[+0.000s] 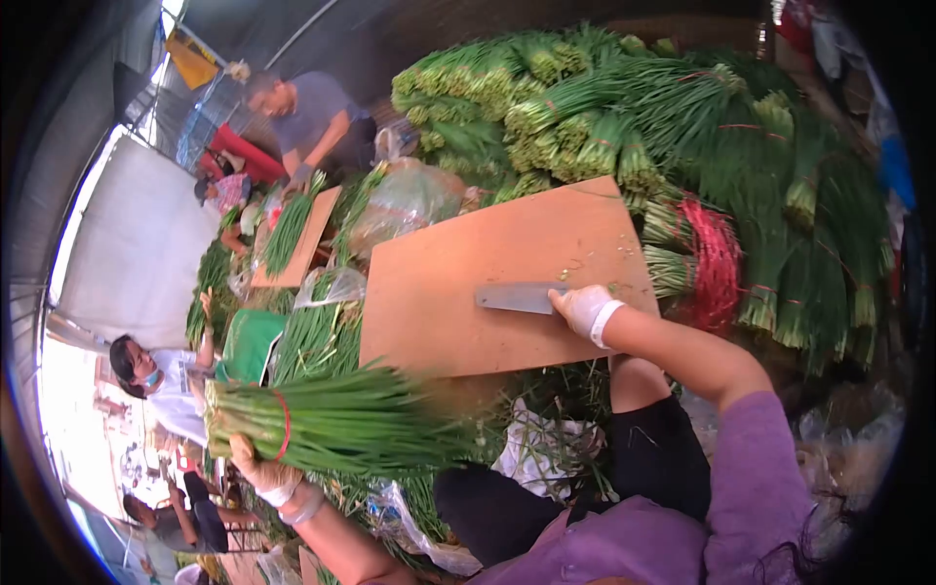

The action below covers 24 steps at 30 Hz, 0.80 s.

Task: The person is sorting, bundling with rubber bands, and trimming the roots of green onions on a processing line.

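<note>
My left hand (265,475), in a pale glove, grips a thick bunch of chives (351,421) near its cut stem end. A red band goes round this bunch, and its long green leaves stretch right, beside the near edge of the board. In my gloved right hand (585,312) is the handle of a cleaver (517,297). Its broad blade lies over the brown cutting board (468,253), where small green scraps are scattered. My two hands are well apart.
A large pile of banded chive bunches (673,107) rises behind the board, with red ties (712,258) hanging at its side. A plastic bag (405,205), a green container (251,346) and a second board (317,229) stand to the left. Several other people are nearby.
</note>
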Each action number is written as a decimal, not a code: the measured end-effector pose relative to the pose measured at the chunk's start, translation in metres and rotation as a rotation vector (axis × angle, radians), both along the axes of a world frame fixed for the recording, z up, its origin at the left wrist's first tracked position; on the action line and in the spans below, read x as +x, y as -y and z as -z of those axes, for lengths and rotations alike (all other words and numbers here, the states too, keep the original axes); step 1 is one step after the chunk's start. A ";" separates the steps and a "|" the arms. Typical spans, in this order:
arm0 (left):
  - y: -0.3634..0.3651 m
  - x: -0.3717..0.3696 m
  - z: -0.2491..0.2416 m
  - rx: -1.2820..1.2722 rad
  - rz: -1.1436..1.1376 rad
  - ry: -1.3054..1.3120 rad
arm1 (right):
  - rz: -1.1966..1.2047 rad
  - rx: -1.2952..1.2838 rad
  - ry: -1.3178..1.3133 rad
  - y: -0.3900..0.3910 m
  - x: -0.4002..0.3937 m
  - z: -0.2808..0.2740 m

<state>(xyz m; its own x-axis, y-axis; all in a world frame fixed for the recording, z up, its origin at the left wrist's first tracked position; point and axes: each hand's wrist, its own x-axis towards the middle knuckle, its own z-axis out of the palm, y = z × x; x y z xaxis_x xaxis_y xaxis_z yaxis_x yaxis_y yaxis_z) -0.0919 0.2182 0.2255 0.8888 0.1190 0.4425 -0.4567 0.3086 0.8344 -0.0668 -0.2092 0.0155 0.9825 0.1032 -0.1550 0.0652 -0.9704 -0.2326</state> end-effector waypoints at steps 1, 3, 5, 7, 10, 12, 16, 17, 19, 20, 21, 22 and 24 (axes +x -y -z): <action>0.009 -0.010 -0.006 -0.004 0.073 0.002 | -0.008 -0.126 0.071 -0.002 -0.006 -0.002; 0.009 -0.023 -0.006 -0.006 0.166 0.002 | -0.079 -0.053 0.137 -0.016 -0.013 -0.023; 0.006 -0.025 0.007 0.099 0.136 -0.041 | -0.179 0.479 0.455 -0.043 -0.048 -0.077; 0.039 -0.035 0.013 0.097 0.269 -0.058 | -0.187 0.913 0.418 -0.075 -0.089 -0.131; 0.096 -0.060 0.011 0.024 0.429 -0.088 | -0.352 1.172 0.339 -0.114 -0.140 -0.135; 0.126 -0.076 0.004 -0.129 0.526 -0.201 | -0.208 1.101 0.386 -0.134 -0.168 -0.103; 0.195 -0.096 -0.018 0.356 0.624 -0.036 | 0.071 1.536 0.277 -0.120 -0.205 -0.096; 0.215 -0.106 -0.019 0.410 0.660 -0.047 | 0.130 1.740 0.337 -0.125 -0.208 -0.082; 0.237 -0.125 -0.009 0.482 0.753 -0.111 | 0.054 2.073 0.392 -0.116 -0.219 -0.074; 0.243 -0.128 0.004 0.497 0.813 -0.160 | 0.005 2.201 0.447 -0.107 -0.223 -0.069; 0.249 -0.137 0.013 0.519 0.869 -0.142 | 0.150 2.131 0.518 -0.095 -0.232 -0.075; 0.254 -0.143 0.025 0.536 0.928 -0.120 | 0.213 2.055 0.585 -0.081 -0.238 -0.070; 0.242 -0.150 0.077 0.704 1.022 -0.310 | 0.323 2.047 0.538 -0.049 -0.264 -0.074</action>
<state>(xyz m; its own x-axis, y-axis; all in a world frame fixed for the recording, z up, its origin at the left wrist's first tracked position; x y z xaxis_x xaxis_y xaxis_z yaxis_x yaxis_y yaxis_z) -0.2418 -0.0237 0.1485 0.5135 -0.8510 -0.1098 -0.0324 -0.1471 0.9886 -0.3305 -0.1605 0.0891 0.8947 -0.4183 0.1568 0.3932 0.5706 -0.7209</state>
